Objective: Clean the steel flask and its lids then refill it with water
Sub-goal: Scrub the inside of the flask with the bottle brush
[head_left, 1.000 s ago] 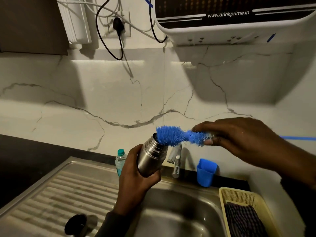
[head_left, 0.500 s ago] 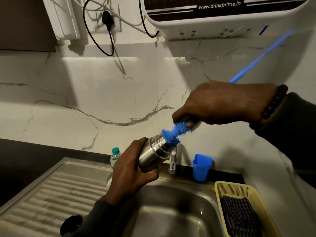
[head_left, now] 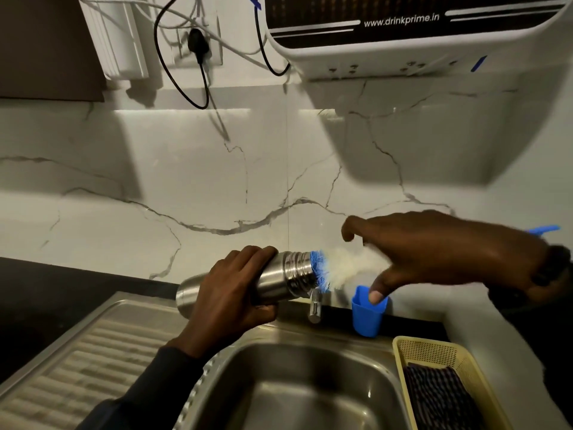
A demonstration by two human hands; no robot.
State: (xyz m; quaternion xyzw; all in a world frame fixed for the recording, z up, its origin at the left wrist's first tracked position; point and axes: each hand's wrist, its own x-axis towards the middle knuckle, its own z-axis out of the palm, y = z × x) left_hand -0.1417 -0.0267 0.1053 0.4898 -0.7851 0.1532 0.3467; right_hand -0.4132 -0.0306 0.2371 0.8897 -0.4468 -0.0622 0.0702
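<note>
My left hand (head_left: 229,296) grips the steel flask (head_left: 288,277), which lies almost level above the sink's back edge with its mouth to the right. Blue bristles of a bottle brush (head_left: 319,271) stick out at the mouth, followed by a blurred white section. My right hand (head_left: 440,252) holds the brush just right of the flask. The blue handle end (head_left: 544,228) shows past my wrist. No lid is in view.
A steel sink basin (head_left: 248,367) lies below, with a ribbed drainboard (head_left: 93,355) on the left. A tap (head_left: 314,307) and a blue cup (head_left: 367,316) stand at the back. A yellow basket (head_left: 431,352) with dark cloth sits on the right. A water purifier (head_left: 403,35) hangs above.
The flask has tipped from slanted to nearly level. The brush has gone further into its mouth, and my right hand has dropped lower so the handle now points right.
</note>
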